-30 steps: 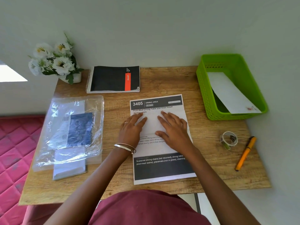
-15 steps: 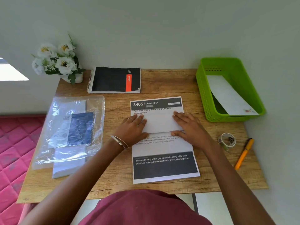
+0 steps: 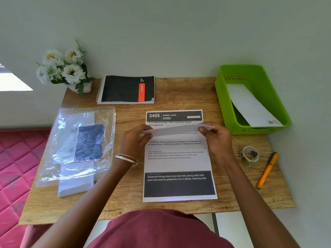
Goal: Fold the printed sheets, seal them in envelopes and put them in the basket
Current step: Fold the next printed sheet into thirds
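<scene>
Both my hands hold a folded white paper (image 3: pixel 175 130) by its ends, just above the desk. My left hand (image 3: pixel 134 142) pinches its left end and my right hand (image 3: pixel 217 140) pinches its right end. Under it a printed sheet (image 3: pixel 179 161) headed "3405 Dining Area" lies flat and unfolded at the desk's middle. The green basket (image 3: pixel 222 97) stands at the back right with one white envelope (image 3: pixel 250 104) leaning inside. A clear plastic pack of envelopes (image 3: pixel 77 144) lies on the left of the desk.
A roll of clear tape (image 3: pixel 249 155) and an orange pen (image 3: pixel 267 170) lie right of the sheet. A black spiral notebook (image 3: pixel 127 89) and a pot of white flowers (image 3: pixel 62 68) sit at the back. A pink mattress (image 3: pixel 16 167) borders the desk's left edge.
My hands were pressing flat on the folded paper and slid apart to its ends. Now they grip both ends and have raised it off the printed sheet.
</scene>
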A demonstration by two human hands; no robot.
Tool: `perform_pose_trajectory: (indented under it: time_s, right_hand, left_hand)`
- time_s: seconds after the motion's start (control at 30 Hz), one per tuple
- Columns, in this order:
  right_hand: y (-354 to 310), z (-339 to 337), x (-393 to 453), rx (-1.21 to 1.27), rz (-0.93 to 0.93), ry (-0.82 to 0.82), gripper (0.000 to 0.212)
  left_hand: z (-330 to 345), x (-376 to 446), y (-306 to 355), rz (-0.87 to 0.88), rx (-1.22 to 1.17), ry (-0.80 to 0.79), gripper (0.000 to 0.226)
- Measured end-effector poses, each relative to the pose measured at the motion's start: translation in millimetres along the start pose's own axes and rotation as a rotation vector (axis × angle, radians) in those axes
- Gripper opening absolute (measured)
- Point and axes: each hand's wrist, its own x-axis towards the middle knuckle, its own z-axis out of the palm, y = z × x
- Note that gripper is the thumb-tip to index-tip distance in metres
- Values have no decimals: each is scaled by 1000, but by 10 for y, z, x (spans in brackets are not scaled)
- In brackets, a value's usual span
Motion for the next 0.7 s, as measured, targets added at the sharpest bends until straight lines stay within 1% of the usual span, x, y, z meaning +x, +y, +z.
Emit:
perform_pose_trajectory:
  time_s: [0.07, 0.17, 0.2, 0.27, 0.33, 0.4, 0.47, 0.5, 0.57, 0.6, 0.67, 0.7]
  right_hand:
    - [-36, 15, -43, 82, 38, 50, 15]
    - [-68, 49, -101, 92, 81, 90, 21]
    - [-70, 67, -123, 88, 114, 87, 25]
    - [-40, 87, -162, 49, 179, 67, 36]
    - [15, 82, -206, -8, 211, 51, 43]
    - [47, 85, -259, -69, 215, 55, 50]
    - [53, 96, -309, -143, 202, 71, 58]
    - [52, 106, -328, -195, 175, 79, 59]
    - [52, 132, -351, -395, 100, 89, 58]
    - [54, 154, -360, -545, 70, 91, 58]
    - [28, 236, -410, -900, 51, 108, 61]
    - [-2, 292, -453, -1036, 22, 118, 62]
  left_hand:
    - [1, -49, 59, -182, -208, 74, 16]
    - [2, -115, 141, -391, -546, 134, 31]
    - [4, -144, 165, -443, -625, 139, 37]
    - [24, -204, 172, -500, -675, 133, 44]
    - [55, -261, 164, -491, -636, 111, 42]
    - [88, -301, 151, -457, -559, 84, 33]
    - [113, -332, 121, -425, -397, 65, 26]
    - [121, -351, 98, -399, -294, 48, 27]
    - [146, -398, 50, -311, -119, 5, 35]
    - [167, -426, 31, -271, -79, -13, 39]
    - [203, -468, 21, -239, -63, -35, 44]
    - [213, -480, 36, -242, -59, -39, 45]
